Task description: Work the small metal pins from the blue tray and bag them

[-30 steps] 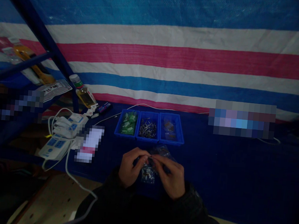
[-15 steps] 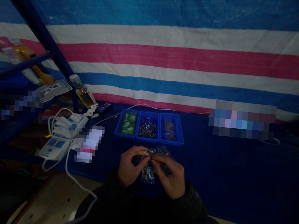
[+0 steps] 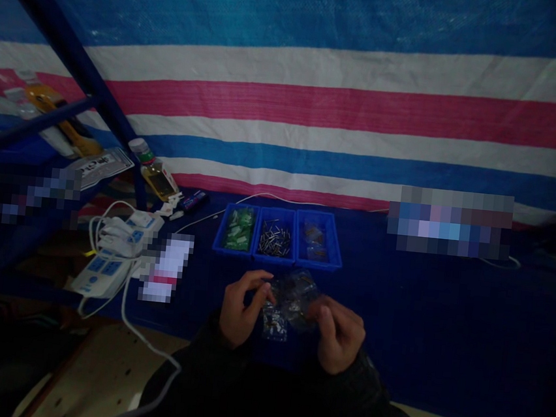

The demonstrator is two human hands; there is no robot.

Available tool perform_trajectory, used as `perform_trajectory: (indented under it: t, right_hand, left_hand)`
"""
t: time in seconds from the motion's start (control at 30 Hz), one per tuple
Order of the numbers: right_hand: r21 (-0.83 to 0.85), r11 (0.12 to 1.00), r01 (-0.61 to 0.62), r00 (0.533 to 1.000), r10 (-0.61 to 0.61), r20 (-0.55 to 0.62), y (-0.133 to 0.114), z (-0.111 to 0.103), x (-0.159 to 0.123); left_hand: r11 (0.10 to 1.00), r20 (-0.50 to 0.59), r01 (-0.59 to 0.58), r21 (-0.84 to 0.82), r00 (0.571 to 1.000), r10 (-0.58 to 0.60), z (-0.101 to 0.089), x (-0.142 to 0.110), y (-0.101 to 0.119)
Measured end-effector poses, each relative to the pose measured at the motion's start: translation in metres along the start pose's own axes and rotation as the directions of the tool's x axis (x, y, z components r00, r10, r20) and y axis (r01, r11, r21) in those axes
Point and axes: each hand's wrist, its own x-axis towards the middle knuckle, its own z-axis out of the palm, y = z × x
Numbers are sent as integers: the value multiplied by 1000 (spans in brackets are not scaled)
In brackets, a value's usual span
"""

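Note:
My left hand is closed, thumb against fingers, at the left edge of a cluster of small clear plastic bags. Pinched in the fingers of my right hand is the edge of a clear plastic bag, blurred by motion. Between and below my hands lies another small plastic bag with tiny dark pieces inside. One more plastic bag rests just beyond them on the blue table. How the bags overlap is hard to make out in the dim light.
Beyond my hands stand three joined blue bins: one with green packets, one with metal pins, one with small bags. To the left are a blurred-out phone, a power strip with cables and a bottle.
My hands, earlier pinching together at the bag, have come apart. My right hand has moved right with the bag's edge, while the left has stayed nearly in place.

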Motion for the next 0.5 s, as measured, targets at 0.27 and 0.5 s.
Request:
perform_trajectory:
  t: [0.27,0.5]
  right_hand:
    - [-19,980,-200,980,200,10,2,6,3]
    - [-24,982,-189,980,190,63,5,7,4]
  left_hand:
    - [999,-7,36,35,999,-35,0,0,-1]
    - [978,-30,20,207,999,-14,2,5,-5]
